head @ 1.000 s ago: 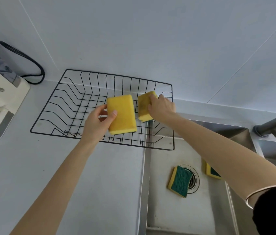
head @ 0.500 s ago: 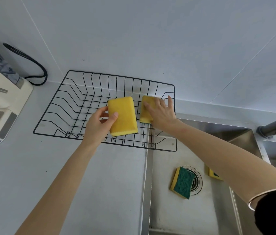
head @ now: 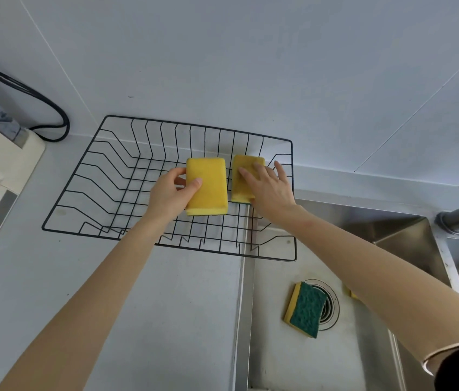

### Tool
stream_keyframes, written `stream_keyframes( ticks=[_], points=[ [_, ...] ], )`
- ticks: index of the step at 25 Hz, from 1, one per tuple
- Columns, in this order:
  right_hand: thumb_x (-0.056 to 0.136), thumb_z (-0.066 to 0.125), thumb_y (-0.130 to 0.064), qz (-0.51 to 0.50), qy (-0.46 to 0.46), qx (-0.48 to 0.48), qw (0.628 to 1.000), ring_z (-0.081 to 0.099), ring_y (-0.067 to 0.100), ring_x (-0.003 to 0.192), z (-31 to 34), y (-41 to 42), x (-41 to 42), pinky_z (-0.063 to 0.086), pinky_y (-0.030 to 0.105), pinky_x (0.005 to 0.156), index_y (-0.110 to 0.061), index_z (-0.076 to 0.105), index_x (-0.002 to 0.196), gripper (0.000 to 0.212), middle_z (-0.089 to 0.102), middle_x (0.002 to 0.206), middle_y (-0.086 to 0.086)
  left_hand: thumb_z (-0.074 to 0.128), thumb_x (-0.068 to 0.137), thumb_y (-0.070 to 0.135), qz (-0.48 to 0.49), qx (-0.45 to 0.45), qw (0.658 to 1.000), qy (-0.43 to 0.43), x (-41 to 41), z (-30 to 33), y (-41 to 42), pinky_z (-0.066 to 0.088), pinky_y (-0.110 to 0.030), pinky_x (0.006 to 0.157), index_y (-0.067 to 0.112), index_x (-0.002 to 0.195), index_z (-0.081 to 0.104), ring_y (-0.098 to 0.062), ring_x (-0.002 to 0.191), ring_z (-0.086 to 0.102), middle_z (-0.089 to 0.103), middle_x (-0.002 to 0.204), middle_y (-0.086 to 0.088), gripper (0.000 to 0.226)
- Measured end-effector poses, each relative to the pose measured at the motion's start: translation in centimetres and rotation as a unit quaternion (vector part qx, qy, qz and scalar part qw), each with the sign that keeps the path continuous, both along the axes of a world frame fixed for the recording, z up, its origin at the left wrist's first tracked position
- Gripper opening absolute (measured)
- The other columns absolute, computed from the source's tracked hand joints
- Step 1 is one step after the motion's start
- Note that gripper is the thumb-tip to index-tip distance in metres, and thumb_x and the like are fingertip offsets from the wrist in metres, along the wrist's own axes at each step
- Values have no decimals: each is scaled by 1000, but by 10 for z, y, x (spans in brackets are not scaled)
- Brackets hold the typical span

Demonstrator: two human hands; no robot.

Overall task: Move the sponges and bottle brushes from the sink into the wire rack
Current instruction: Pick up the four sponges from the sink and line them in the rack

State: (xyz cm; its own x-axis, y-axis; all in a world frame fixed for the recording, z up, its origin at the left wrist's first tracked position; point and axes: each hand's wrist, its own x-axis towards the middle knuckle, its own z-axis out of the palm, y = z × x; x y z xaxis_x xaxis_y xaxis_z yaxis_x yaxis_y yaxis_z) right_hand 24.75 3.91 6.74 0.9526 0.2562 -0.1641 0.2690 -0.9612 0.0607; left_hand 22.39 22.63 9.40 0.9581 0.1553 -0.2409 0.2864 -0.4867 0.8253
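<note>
Two yellow sponges (head: 206, 186) (head: 244, 179) over the wire rack (head: 87, 176), one pinched at its long edges in the left hand (head: 170, 194), the other under the flat, spread right hand (head: 269, 184); likely light, soft, best gripped by the sides; a green-faced sponge (head: 306, 309) left in the sink (head: 279, 362).

Left hand (head: 170, 194) holds a yellow sponge (head: 207, 186) by its left edge, grip closed, over the wire rack (head: 87, 176). Right hand (head: 269, 184) lies flat with fingers spread on a second yellow sponge (head: 241, 179) in the rack's right end. Rack sits on the counter (head: 53, 292), right end overhanging the sink (head: 279, 362). Green-topped sponge (head: 306, 309) lies on the sink floor, overlapping the drain (head: 331, 301).
</note>
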Motion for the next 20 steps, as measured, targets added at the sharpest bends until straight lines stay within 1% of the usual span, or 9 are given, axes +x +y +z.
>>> stream_keyframes(
  ticks=[2,5,8,12,15,17,20],
  points=[
    [89,59,-17,1,-1,4,1000,25,28,143,0,-1,0,-2,43,120,-24,17,149,73,21,154,13,52,89,32,-9,27,1000,12,16,-6,-3,41,-32,85,11,132,44,-27,117,51,52,131,-10,48],
    [89,57,-16,5,-9,3,1000,23,28,143,-1,-1,0,-2,43,120,-24,16,149,73,21,154,14,52,90,33,-29,56,998,22,34,-18,-5,39,-29,79,10,131,44,-27,116,52,53,130,-13,48],
    [89,56,-16,10,-13,0,1000,22,28,143,-3,-1,-1,-3,43,120,-23,16,149,73,20,154,14,52,90,34,-40,67,996,35,46,-27,-7,43,-32,82,8,132,43,-29,115,52,52,129,-15,50],
    [89,55,-17,11,-11,1,1000,21,27,144,-4,0,0,-4,43,120,-23,15,149,73,18,155,15,52,90,34,-43,88,995,28,55,-35,-17,40,-29,81,5,131,44,-29,116,52,54,128,-16,51],
    [89,55,-18,4,-13,6,1000,21,28,144,-5,1,0,-4,43,120,-22,15,149,71,19,154,16,50,91,33,-62,120,991,17,63,-35,-23,41,-30,83,4,132,43,-30,117,52,53,130,-17,51],
    [89,54,-19,-2,-14,10,1000,21,28,143,-6,3,0,-4,43,120,-21,16,149,70,20,154,16,49,91,33,-70,142,987,15,66,-34,-25,42,-31,82,3,132,43,-30,115,53,54,129,-18,51],
    [89,55,-19,-9,-12,7,1000,21,28,144,-6,4,0,-4,43,120,-21,16,149,71,19,154,16,49,92,32,-77,144,986,16,68,-32,-25,40,-29,79,2,131,44,-31,114,53,55,128,-19,50]
  ],
)
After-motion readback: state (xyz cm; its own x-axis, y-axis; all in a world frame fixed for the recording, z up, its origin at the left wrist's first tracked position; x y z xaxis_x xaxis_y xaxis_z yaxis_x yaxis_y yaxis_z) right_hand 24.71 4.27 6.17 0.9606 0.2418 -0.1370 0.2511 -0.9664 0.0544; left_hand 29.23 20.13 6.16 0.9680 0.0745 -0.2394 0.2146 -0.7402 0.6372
